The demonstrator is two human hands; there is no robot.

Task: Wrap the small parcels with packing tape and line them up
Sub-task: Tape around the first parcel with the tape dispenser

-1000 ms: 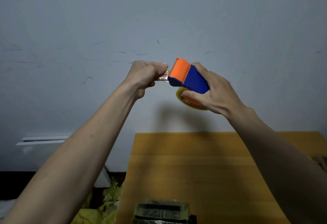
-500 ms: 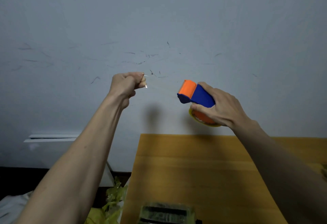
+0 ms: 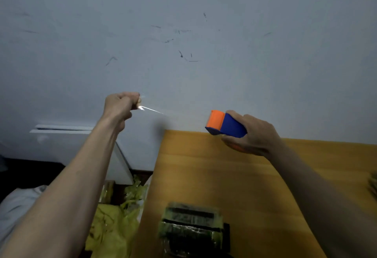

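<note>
Because I need a free length of tape to wrap with, my left hand [image 3: 120, 106] pinches the tape end [image 3: 142, 108] up and left of the parcel [image 3: 190, 231] waiting on the surface [image 3: 255, 176], my right hand [image 3: 253, 135] wrapped around the dispenser [image 3: 224, 124] above it

The left hand [image 3: 120, 106] is raised before the wall, fingers curled, pinching the end of a clear tape strip [image 3: 152, 110] that runs toward the right hand [image 3: 255, 135]. That hand grips an orange and blue tape dispenser [image 3: 224, 124] over the far edge of the wooden desk [image 3: 234, 176]. Below and between the hands, a dark parcel [image 3: 191, 231] in shiny wrap lies on the desk. Yellow crumpled plastic [image 3: 114, 223] lies beneath the left forearm.
</note>
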